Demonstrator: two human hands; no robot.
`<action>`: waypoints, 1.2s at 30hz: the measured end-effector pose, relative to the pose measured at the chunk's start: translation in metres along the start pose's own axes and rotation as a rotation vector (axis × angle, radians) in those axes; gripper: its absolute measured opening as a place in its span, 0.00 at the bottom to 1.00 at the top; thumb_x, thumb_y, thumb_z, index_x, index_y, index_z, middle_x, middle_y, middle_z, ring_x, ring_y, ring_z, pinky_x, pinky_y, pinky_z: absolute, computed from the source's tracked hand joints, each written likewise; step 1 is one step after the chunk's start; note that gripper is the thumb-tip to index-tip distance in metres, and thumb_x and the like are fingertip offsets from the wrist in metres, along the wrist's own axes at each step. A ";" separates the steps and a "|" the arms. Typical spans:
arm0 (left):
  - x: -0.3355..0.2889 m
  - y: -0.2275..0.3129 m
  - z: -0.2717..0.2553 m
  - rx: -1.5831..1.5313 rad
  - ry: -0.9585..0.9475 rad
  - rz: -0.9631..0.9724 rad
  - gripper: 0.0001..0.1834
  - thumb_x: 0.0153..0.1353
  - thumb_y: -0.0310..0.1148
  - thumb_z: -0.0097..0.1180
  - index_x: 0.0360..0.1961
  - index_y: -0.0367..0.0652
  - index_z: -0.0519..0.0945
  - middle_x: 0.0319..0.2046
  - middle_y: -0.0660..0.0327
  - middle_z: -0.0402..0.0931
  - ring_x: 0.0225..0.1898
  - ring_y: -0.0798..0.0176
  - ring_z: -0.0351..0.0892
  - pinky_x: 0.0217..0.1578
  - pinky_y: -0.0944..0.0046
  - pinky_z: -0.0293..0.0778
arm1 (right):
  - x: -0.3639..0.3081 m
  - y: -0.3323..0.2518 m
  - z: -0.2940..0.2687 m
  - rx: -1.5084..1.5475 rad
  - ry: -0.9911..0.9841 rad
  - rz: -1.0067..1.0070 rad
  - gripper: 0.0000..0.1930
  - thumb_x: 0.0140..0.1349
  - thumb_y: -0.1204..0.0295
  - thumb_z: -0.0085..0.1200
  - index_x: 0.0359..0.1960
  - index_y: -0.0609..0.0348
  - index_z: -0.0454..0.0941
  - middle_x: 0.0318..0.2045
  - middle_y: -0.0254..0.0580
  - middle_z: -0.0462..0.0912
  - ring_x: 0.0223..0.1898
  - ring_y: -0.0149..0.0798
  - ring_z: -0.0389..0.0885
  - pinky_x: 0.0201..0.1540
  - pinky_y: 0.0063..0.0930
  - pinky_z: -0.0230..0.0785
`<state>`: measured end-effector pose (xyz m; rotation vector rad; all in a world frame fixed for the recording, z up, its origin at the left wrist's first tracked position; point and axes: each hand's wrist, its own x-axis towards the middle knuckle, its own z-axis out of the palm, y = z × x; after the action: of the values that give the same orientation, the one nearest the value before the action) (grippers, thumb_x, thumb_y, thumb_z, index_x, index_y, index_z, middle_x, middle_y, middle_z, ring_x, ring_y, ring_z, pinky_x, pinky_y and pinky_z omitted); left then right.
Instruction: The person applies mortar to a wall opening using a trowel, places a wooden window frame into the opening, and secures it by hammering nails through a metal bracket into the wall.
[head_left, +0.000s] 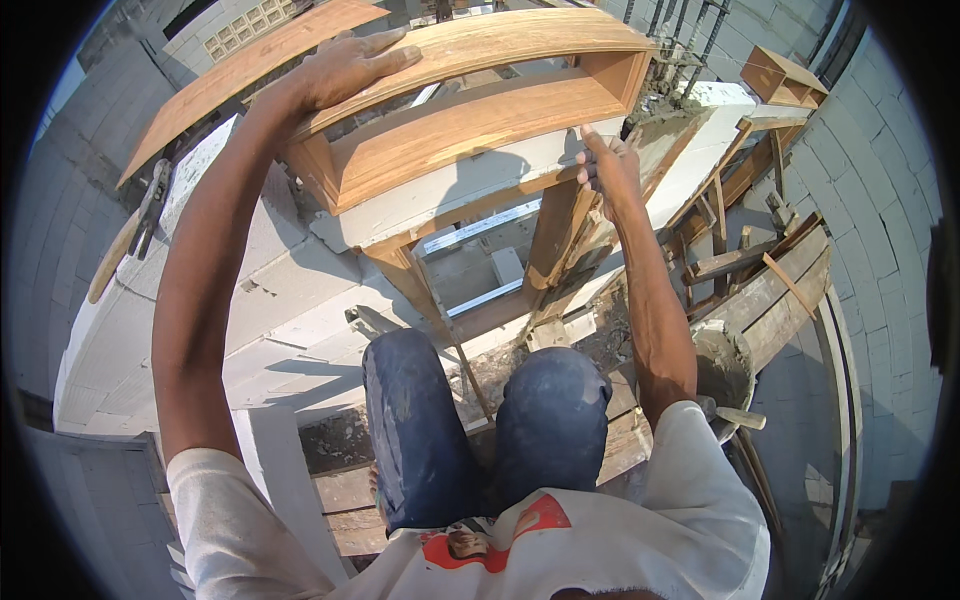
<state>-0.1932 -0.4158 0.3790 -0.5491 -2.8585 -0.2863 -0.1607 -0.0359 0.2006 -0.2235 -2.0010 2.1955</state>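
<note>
The wood frame [480, 122] appears to rest on the white ledge [425, 207], apparently being steadied. The left hand [350, 68] lies over the frame's top left, grip spread wide; the right hand [610, 168] meets its lower right corner, hold unclear. Shifting it calls for both hands together. Rebar [690, 45] stands behind the frame's right end.

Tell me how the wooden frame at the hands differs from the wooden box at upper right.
The wooden frame looks long and large in view; the wooden box looks short and small. The left hand rests on the wooden frame; no hand touches the wooden box. Both are orange-brown wood.
</note>
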 end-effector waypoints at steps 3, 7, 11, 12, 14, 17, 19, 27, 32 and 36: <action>-0.005 -0.002 -0.003 -0.008 0.007 0.030 0.52 0.68 0.79 0.43 0.79 0.52 0.68 0.78 0.48 0.64 0.80 0.43 0.58 0.79 0.41 0.54 | -0.063 0.039 -0.020 -0.010 -0.145 0.006 0.15 0.71 0.59 0.67 0.38 0.57 0.80 0.27 0.33 0.83 0.19 0.25 0.78 0.22 0.20 0.69; -0.019 0.014 -0.011 -0.051 0.029 -0.012 0.49 0.70 0.77 0.40 0.78 0.53 0.70 0.77 0.48 0.65 0.80 0.43 0.59 0.80 0.43 0.54 | -0.170 0.151 -0.068 -0.268 -0.162 0.107 0.12 0.69 0.64 0.69 0.37 0.59 0.82 0.26 0.33 0.84 0.24 0.25 0.81 0.28 0.24 0.73; -0.051 0.019 -0.027 -0.032 0.274 0.087 0.44 0.73 0.73 0.40 0.76 0.53 0.74 0.76 0.47 0.68 0.79 0.44 0.62 0.79 0.42 0.57 | -0.276 0.226 -0.124 -0.492 -0.023 0.193 0.11 0.65 0.67 0.70 0.39 0.62 0.83 0.28 0.39 0.86 0.30 0.33 0.84 0.36 0.31 0.77; -0.062 0.038 -0.023 -0.046 0.371 0.133 0.43 0.74 0.71 0.42 0.74 0.52 0.76 0.74 0.47 0.70 0.76 0.45 0.66 0.77 0.42 0.61 | -0.299 0.240 -0.142 -0.579 0.034 0.202 0.11 0.66 0.68 0.69 0.41 0.62 0.83 0.31 0.42 0.87 0.31 0.36 0.85 0.38 0.33 0.78; -0.091 0.077 0.009 -0.116 0.451 0.300 0.38 0.74 0.67 0.46 0.71 0.50 0.79 0.69 0.47 0.76 0.71 0.45 0.74 0.72 0.42 0.68 | -0.347 0.275 -0.185 -0.691 0.055 0.198 0.11 0.67 0.69 0.68 0.45 0.62 0.82 0.37 0.46 0.87 0.37 0.39 0.86 0.41 0.35 0.78; -0.144 0.133 0.058 -0.249 0.233 0.464 0.29 0.71 0.59 0.60 0.62 0.50 0.86 0.58 0.49 0.83 0.60 0.47 0.82 0.62 0.45 0.76 | -0.389 0.283 -0.200 -0.736 0.028 0.329 0.18 0.66 0.77 0.63 0.57 0.61 0.76 0.45 0.49 0.81 0.48 0.44 0.83 0.51 0.36 0.73; -0.185 0.153 0.109 -0.325 -0.043 0.313 0.27 0.60 0.46 0.75 0.59 0.47 0.87 0.59 0.52 0.83 0.63 0.49 0.79 0.63 0.47 0.74 | -0.402 0.295 -0.195 -0.728 0.103 0.193 0.28 0.69 0.73 0.63 0.69 0.60 0.69 0.62 0.60 0.77 0.65 0.62 0.75 0.67 0.49 0.67; -0.305 0.114 0.275 -0.148 -0.416 0.116 0.36 0.64 0.36 0.71 0.73 0.47 0.74 0.75 0.53 0.68 0.77 0.43 0.62 0.77 0.41 0.53 | -0.448 0.333 -0.228 -1.360 0.004 0.273 0.32 0.71 0.53 0.59 0.74 0.44 0.67 0.70 0.59 0.72 0.70 0.71 0.70 0.69 0.65 0.65; -0.330 0.102 0.270 -0.265 -0.208 -0.145 0.39 0.69 0.38 0.64 0.79 0.43 0.65 0.79 0.45 0.58 0.79 0.37 0.54 0.78 0.41 0.50 | -0.415 0.296 -0.189 -1.109 -0.073 0.361 0.24 0.75 0.55 0.56 0.68 0.47 0.71 0.64 0.53 0.76 0.64 0.61 0.74 0.67 0.54 0.67; -0.357 0.076 0.257 -0.431 -0.160 -0.312 0.38 0.71 0.36 0.59 0.79 0.39 0.63 0.79 0.43 0.57 0.80 0.39 0.53 0.79 0.45 0.51 | -0.386 0.270 -0.150 -0.723 -0.158 0.294 0.24 0.75 0.53 0.55 0.66 0.51 0.74 0.57 0.49 0.77 0.58 0.55 0.75 0.62 0.50 0.67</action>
<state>0.1155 -0.4095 0.0564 -0.1934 -3.0410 -0.9660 0.2438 0.0007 -0.0817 -0.4629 -2.9428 1.5496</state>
